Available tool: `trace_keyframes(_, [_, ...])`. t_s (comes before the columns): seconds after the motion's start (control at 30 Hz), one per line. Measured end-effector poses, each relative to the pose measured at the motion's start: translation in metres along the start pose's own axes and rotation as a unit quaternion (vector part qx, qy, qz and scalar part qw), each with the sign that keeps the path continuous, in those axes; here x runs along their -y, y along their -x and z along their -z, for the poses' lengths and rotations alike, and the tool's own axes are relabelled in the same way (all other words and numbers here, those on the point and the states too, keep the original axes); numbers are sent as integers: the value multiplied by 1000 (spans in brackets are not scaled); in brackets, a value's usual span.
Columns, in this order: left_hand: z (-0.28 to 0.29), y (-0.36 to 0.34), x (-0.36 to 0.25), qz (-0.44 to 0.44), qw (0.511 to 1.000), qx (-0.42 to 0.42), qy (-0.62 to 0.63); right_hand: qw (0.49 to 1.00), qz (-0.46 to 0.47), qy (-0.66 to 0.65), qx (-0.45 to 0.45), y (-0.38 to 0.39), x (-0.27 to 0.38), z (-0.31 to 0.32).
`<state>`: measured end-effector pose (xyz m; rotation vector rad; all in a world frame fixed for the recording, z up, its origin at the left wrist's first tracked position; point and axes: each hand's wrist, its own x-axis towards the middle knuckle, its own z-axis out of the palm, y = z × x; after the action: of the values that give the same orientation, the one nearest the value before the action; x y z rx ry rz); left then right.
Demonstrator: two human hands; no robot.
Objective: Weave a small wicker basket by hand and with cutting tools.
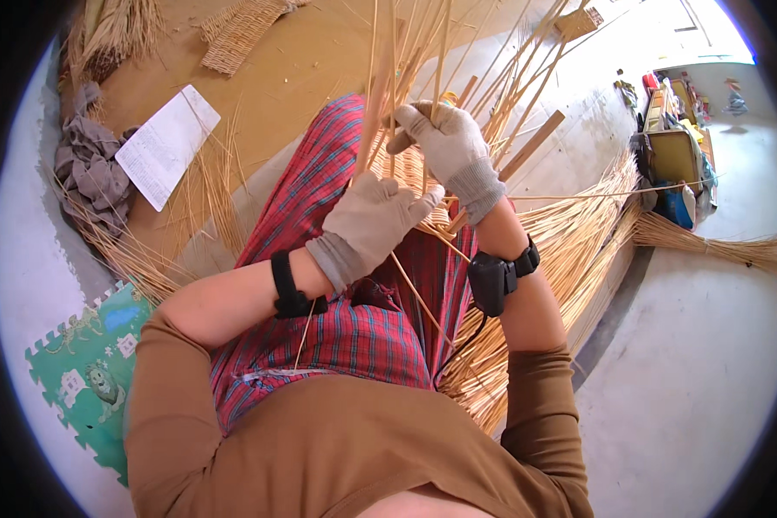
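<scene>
A half-woven wicker piece [392, 161] lies over my lap, with long upright rods [441, 53] fanning away from it. My left hand [367, 217], in a pale work glove, is closed at the near left edge of the weave, its fingers curled on the rods there. Farther off and to the right, my right hand [449, 148], gloved too, pinches a thin rod among the uprights. The fingers of both hands partly hide the weave and the rod ends. Loose rods trail down between my forearms.
A large bundle of wicker rods [578, 237] lies at my right. Wooden slats [533, 142] stick out beyond my right hand. At the left are a paper sheet [168, 147], a grey cloth [93, 164] and a green foam mat [95, 380]. A finished woven panel [237, 39] lies far off.
</scene>
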<state>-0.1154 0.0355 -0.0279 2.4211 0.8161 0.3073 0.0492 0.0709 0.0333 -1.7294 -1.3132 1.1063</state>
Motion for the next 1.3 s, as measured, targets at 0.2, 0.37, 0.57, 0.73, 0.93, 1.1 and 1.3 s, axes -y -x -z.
trace_keyframes(0.2, [0, -3, 14, -210, 967, -33, -138, 976, -15, -197, -91, -17, -45, -3])
trace_keyframes(0.37, [-2, -1, 27, -215, 967, -37, -130, 979, 40, -96, -174, 23, -42, -11])
trace_keyframes(0.57, [11, -10, 31, -225, 968, -15, -112, 949, -55, 156, 268, 195, -2, -35])
trace_keyframes(0.73, [24, -18, 28, -212, 968, 64, -121, 971, -100, -182, -120, 214, -62, -25])
trace_keyframes(0.93, [20, -25, 21, -161, 978, 104, -84, 908, -22, -192, -371, 147, -99, 27])
trace_keyframes(1.1, [23, -19, 4, -91, 979, 115, -139, 907, 178, 333, -185, 69, -33, 56])
trace_keyframes(1.3, [-15, -10, 3, -129, 976, 49, -170, 914, 155, 232, -295, 43, -42, 22])
